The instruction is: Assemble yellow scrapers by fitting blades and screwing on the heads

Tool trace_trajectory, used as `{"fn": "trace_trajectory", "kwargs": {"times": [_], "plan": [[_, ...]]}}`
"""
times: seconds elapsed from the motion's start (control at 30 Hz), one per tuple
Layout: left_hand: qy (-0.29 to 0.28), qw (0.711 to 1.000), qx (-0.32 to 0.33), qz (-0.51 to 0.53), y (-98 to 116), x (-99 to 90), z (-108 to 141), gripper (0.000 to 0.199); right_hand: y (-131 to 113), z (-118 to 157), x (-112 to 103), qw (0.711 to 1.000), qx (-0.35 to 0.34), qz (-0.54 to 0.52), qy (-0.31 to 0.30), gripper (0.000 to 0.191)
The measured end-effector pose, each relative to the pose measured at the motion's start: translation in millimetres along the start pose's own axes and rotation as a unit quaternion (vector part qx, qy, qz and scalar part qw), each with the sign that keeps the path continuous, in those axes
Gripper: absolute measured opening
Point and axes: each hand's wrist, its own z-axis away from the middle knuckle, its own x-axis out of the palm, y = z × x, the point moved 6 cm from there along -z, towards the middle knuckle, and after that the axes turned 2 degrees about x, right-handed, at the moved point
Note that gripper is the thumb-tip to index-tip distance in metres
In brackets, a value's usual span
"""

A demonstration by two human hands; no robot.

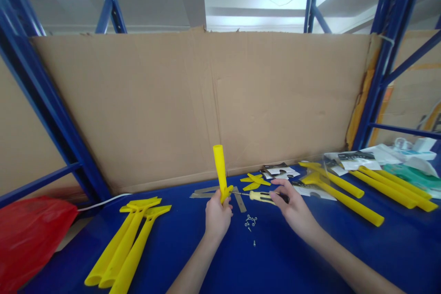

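Note:
My left hand (218,216) is wrapped round the head end of a yellow handle (219,165), whose tube points up and away. In my right hand (290,204) is a screwdriver (261,196) with a pale yellow and black grip. Its shaft runs left to the yellow head by my left fingers; whether the tip touches a screw is too small to tell. Below, between the hands, small screws and nuts (250,223) lie on the blue surface. Flat metal strips (240,202) rest beside and behind my left hand. Small yellow pieces (255,181) lie just behind the screwdriver.
Several yellow handles (128,248) lie at the left, near a red bag (34,234). More yellow handles (354,202) and tubes (386,187) are at the right, with packets (360,161) and a green bag (409,177). A cardboard sheet (155,105) stands behind, between blue posts.

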Motion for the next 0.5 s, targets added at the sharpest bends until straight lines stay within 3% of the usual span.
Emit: {"fn": "trace_trajectory", "kwargs": {"times": [0.13, 0.2, 0.33, 0.5], "plan": [[0.011, 1.0, -0.011, 0.005, 0.1, -1.3, 0.0, 0.025, 10.0, -0.6, -1.4, 0.998, 0.062, -0.015, 0.003, 0.047], [0.019, 0.999, -0.024, 0.013, 0.0, -2.3, 0.7, 0.025, 9.5, -0.3, 1.0, 0.997, 0.054, -0.048, -0.02, 0.057], [0.008, 1.0, -0.018, 0.009, 3.4, -1.0, 2.3, 0.024, 7.5, -1.0, 1.2, 0.999, 0.026, -0.041, -0.01, 0.037], [0.028, 0.998, -0.035, 0.033, 0.4, -2.0, 1.8, 0.025, 9.2, 0.1, 5.1, 0.999, 0.039, -0.024, -0.012, 0.062]]}}
